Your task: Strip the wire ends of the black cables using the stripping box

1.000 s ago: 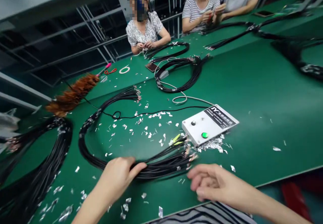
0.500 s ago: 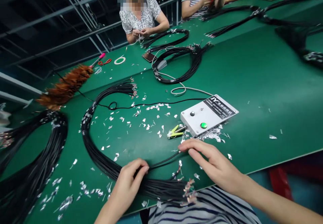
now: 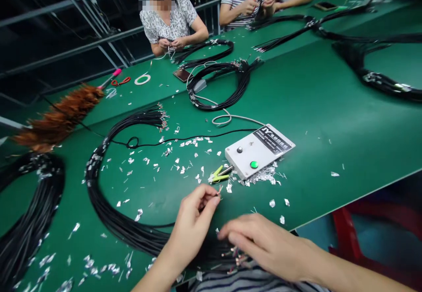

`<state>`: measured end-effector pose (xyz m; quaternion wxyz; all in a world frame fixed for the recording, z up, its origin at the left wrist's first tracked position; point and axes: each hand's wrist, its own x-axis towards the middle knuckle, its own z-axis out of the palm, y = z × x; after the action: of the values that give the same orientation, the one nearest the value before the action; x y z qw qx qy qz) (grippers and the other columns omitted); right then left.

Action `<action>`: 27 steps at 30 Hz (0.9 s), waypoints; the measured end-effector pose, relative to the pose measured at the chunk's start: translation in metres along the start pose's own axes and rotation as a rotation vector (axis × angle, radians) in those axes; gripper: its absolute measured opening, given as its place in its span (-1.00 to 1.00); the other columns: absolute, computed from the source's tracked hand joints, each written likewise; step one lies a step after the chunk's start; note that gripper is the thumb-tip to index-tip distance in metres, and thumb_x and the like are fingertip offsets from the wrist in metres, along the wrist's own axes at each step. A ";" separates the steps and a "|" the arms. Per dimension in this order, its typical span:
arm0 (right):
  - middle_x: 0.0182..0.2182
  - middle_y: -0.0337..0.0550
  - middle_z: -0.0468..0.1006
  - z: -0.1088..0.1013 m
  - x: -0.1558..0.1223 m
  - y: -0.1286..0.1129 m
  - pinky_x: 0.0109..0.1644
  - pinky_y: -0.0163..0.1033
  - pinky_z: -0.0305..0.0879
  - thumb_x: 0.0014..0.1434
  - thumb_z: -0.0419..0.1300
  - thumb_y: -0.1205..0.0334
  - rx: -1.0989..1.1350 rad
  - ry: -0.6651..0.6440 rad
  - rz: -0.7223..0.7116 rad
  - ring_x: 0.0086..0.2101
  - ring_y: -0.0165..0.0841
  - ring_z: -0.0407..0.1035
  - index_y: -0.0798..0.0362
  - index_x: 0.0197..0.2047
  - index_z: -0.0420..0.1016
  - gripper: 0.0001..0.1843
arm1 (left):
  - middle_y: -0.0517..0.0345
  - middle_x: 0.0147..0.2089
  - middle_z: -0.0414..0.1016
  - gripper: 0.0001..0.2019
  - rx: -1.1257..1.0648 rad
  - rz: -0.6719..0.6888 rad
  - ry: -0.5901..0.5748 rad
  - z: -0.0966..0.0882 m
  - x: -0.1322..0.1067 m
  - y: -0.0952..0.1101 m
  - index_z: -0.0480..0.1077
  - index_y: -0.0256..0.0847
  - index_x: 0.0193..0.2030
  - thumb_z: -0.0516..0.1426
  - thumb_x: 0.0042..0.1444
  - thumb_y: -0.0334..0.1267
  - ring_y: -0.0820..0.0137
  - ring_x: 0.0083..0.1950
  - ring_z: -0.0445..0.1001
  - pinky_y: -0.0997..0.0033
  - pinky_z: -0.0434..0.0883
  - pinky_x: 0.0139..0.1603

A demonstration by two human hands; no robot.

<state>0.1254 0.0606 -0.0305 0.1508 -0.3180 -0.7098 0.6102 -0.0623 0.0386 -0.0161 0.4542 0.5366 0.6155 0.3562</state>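
My left hand (image 3: 196, 217) is closed in a pinch on the end of a thin black cable; its bare coloured wires (image 3: 220, 190) stick out past the fingertips, just in front of the yellow-green clip (image 3: 219, 175) of the grey box. My right hand (image 3: 263, 246), blurred, is over the stripped ends (image 3: 239, 257) of a curved black cable bundle (image 3: 108, 210). Close to its fingertips is a small foil-wrapped end (image 3: 217, 231); whether the fingers grip it is unclear. The grey box (image 3: 243, 149) has a black knob and a lit green button (image 3: 253, 164).
Foil scraps (image 3: 263, 175) litter the green table (image 3: 316, 138). Another cable bundle (image 3: 42, 195) lies at the left, a coiled one (image 3: 227, 103) behind the box. A brown feather duster (image 3: 62, 116) and red scissors (image 3: 121, 81) lie farther back. Co-workers (image 3: 171, 19) sit across the table.
My left hand has moved forward and right and now pinches a cable end near the clip. My right hand has come back from beside the box to the bundle's ends. The view has shifted right.
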 end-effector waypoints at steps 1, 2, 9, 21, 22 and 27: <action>-0.23 -0.17 0.67 -0.001 0.001 -0.001 -0.05 -0.19 0.39 0.32 0.09 0.14 0.008 -0.026 0.007 -0.19 -0.25 0.52 -0.08 -0.12 0.63 -0.73 | 0.15 -0.35 0.48 -0.81 -0.042 -0.023 0.007 0.000 0.001 -0.001 0.43 -0.21 -0.28 0.10 0.23 -0.14 0.40 -0.33 0.42 0.48 0.36 -0.31; -0.27 -0.18 0.67 -0.003 0.003 -0.001 -0.09 -0.21 0.40 0.30 0.12 0.15 0.033 -0.010 0.020 -0.23 -0.27 0.52 -0.07 -0.17 0.64 -0.76 | 0.14 -0.36 0.49 -0.80 -0.075 -0.038 0.012 0.001 0.002 -0.002 0.44 -0.21 -0.29 0.12 0.21 -0.13 0.40 -0.34 0.42 0.48 0.36 -0.32; -0.50 -0.23 0.57 -0.015 0.030 0.008 -0.15 -0.14 0.41 0.16 0.26 0.02 0.431 0.323 0.082 -0.38 -0.30 0.52 0.03 -0.21 0.52 -0.74 | 0.16 -0.47 0.50 -0.84 -0.099 -0.027 0.170 0.008 -0.001 0.001 0.44 -0.23 -0.46 0.23 0.06 -0.21 0.41 -0.41 0.44 0.49 0.37 -0.38; -0.46 -0.25 0.54 -0.004 0.034 0.005 -0.16 -0.17 0.41 0.19 0.25 0.11 0.462 0.394 0.017 -0.36 -0.34 0.48 0.01 -0.09 0.55 -0.75 | 0.18 -0.54 0.42 -0.71 -0.244 -0.145 0.144 0.009 -0.006 0.000 0.51 -0.29 -0.29 0.18 0.15 -0.06 0.56 -0.64 0.20 0.54 0.17 -0.62; -0.43 -0.24 0.55 -0.004 0.034 0.005 -0.16 -0.18 0.42 0.19 0.24 0.14 0.434 0.405 0.008 -0.35 -0.35 0.48 0.01 -0.08 0.55 -0.76 | 0.17 -0.54 0.43 -0.71 -0.255 -0.149 0.144 0.009 -0.006 0.000 0.51 -0.30 -0.29 0.18 0.15 -0.06 0.57 -0.64 0.20 0.54 0.18 -0.62; -0.25 -0.14 0.57 0.001 0.033 0.006 -0.18 -0.22 0.46 0.21 0.20 0.24 0.270 0.434 -0.060 -0.32 -0.38 0.49 0.02 -0.07 0.56 -0.77 | 0.19 -0.55 0.41 -0.73 -0.259 -0.157 0.156 0.011 -0.007 0.000 0.51 -0.31 -0.30 0.18 0.14 -0.10 0.57 -0.63 0.20 0.56 0.16 -0.62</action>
<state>0.1011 0.0811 -0.0421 0.3588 -0.3972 -0.5822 0.6119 -0.0519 0.0312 -0.0181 0.4967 0.3944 0.6380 0.4366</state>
